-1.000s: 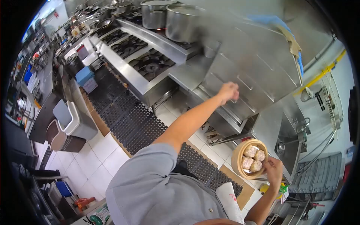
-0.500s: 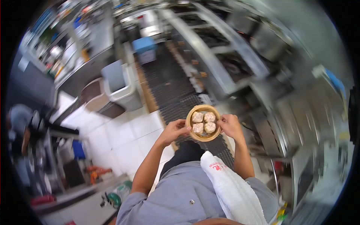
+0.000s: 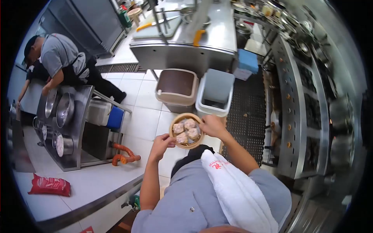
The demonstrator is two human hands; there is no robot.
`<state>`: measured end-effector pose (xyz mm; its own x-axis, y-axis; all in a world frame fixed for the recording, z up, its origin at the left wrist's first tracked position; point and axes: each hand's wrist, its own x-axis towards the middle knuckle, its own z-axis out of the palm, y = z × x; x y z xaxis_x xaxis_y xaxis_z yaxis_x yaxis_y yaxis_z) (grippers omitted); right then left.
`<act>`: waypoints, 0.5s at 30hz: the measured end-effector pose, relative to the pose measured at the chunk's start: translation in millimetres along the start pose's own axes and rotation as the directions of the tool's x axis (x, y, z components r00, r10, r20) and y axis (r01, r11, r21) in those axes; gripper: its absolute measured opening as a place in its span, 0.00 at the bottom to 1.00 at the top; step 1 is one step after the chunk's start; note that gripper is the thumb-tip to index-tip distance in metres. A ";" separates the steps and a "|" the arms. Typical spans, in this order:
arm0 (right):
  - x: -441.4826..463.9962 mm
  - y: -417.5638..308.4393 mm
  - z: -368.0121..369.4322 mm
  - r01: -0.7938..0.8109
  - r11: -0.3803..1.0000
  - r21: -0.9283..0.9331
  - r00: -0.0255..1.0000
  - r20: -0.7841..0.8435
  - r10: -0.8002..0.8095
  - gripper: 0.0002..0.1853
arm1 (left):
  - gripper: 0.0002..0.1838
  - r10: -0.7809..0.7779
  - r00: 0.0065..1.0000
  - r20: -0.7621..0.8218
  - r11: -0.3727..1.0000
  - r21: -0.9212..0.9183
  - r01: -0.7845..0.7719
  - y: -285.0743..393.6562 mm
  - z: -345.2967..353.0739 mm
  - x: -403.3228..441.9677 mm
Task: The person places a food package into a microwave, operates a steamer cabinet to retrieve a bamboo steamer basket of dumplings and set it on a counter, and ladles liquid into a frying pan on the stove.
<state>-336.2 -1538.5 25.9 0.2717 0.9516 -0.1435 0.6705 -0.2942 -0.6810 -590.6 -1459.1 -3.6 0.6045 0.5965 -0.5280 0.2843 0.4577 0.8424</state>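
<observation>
A round bamboo steamer basket (image 3: 171, 129) without a lid is held in front of my body, over the tiled floor. Several pale dumplings (image 3: 189, 124) sit inside it. My left hand (image 3: 163, 145) grips the basket's lower left rim between thumb and fingers. At the upper right rim, my right hand (image 3: 213, 126) is closed on the same basket. A white towel (image 3: 237, 186) with red print hangs down my front.
Two waste bins (image 3: 176, 83) stand beyond the basket, beside a steel worktable (image 3: 182, 58). A stove (image 3: 291, 105) runs along the right. At the left, a co-worker (image 3: 64, 58) leans over a table with metal bowls (image 3: 65, 110). A red packet (image 3: 49, 185) lies on the near-left counter.
My left hand has come from the steel cabinet to the basket, which both hands now hold. The view has swung left, bringing the co-worker and worktable in and taking the cabinet out.
</observation>
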 end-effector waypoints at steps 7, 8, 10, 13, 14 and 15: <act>227.0 -119.6 78.9 0.307 0.951 0.018 0.929 0.213 -0.304 0.13 | 0.11 -0.001 0.911 -0.413 0.979 -0.187 -0.084 36.3 -165.7 52.2; 254.6 -134.7 91.5 0.321 0.946 0.038 0.905 0.283 -0.318 0.14 | 0.11 -0.008 0.891 -0.455 0.963 -0.242 -0.115 44.8 -188.8 60.1; 319.1 -159.2 112.1 0.322 0.943 0.089 0.877 0.346 -0.332 0.16 | 0.11 -0.012 0.877 -0.481 0.948 -0.284 -0.143 61.8 -240.8 86.2; 403.0 -197.0 134.8 0.253 0.935 0.248 0.899 0.296 -0.322 0.15 | 0.12 -0.039 0.868 -0.496 0.945 -0.301 -0.130 91.4 -326.4 128.2; 433.4 -207.5 138.6 0.238 0.938 0.251 0.907 0.289 -0.307 0.15 | 0.12 -0.044 0.874 -0.483 0.949 -0.295 -0.115 104.2 -356.5 146.7; 463.0 -215.5 142.1 0.186 0.938 0.293 0.932 0.251 -0.263 0.14 | 0.12 -0.039 0.877 -0.479 0.952 -0.284 -0.113 117.3 -385.1 165.9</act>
<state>-453.0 -1021.9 4.3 -0.0962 0.9862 -0.1349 0.4769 -0.0733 -0.8759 -743.5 -1052.5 -33.7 0.1626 0.8210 -0.5473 -0.0093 0.5559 0.8312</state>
